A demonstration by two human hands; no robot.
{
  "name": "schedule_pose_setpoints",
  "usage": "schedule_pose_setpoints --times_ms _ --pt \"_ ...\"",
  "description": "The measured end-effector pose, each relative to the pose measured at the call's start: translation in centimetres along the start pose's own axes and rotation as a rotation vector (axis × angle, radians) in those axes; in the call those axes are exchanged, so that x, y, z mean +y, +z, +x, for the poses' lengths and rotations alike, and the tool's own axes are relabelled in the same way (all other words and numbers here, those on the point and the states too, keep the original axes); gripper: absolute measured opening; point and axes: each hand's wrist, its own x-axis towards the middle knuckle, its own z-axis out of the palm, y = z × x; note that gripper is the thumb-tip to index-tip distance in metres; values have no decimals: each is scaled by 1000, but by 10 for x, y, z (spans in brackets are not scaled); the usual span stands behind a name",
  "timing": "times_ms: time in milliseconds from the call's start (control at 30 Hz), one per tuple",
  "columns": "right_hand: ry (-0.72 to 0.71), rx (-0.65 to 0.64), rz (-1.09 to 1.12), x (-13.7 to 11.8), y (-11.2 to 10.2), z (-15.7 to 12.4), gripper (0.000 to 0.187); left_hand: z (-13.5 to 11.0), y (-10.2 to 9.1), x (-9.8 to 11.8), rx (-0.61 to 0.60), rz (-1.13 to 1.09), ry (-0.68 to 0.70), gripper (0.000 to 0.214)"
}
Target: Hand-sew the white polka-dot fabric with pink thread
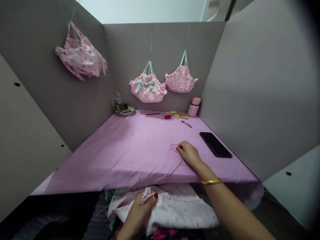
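My left hand [142, 208] is closed on a fold of white fabric with pink dots [182, 210], which lies spread over my lap below the table edge. Above the pink tabletop, my right hand [188, 153] is pinched at the fingertips beside a loop of red thread [178, 164]. That thread trails down from the fingers toward the table's front edge and the fabric. Whether a needle is between the right fingertips is too small to tell. A dark phone [215, 145] lies to the right of this hand.
On the pink-covered table [120, 153] are small snips [186, 124], a red thread spool [167, 117], a red pencil [152, 114], beige pieces [178, 115], a pink flask [194, 107] and a basket [128, 111]. Dotted garments [148, 91] hang on the grey partitions enclosing the table.
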Motion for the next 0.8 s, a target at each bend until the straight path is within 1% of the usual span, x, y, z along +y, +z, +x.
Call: schedule_pose_setpoints --times_ms 67,133,333,433,533,667,733,800 --pt "18 3 -8 6 -4 -7 11 0 0 0 -2 -2 3 40" --pt "29 -5 -14 14 -12 -18 12 0 1 1 -8 -22 -3 40" --pt "6 -135 -26 40 -49 -57 14 -3 4 3 -48 -94 -22 32" --pt "26 -106 -35 43 -57 -65 15 -2 5 2 -77 -96 -21 28" --pt "39 -61 -27 33 -49 -62 16 -1 6 1 -91 -73 -3 26" --pt "78 6 19 13 -24 -55 5 -2 4 1 -56 -50 -26 28" --pt "113 56 74 7 -16 -55 7 -3 4 3 -48 -41 -31 29" --pt "140 103 160 5 -13 -56 9 -4 4 5 -45 -35 -20 30"
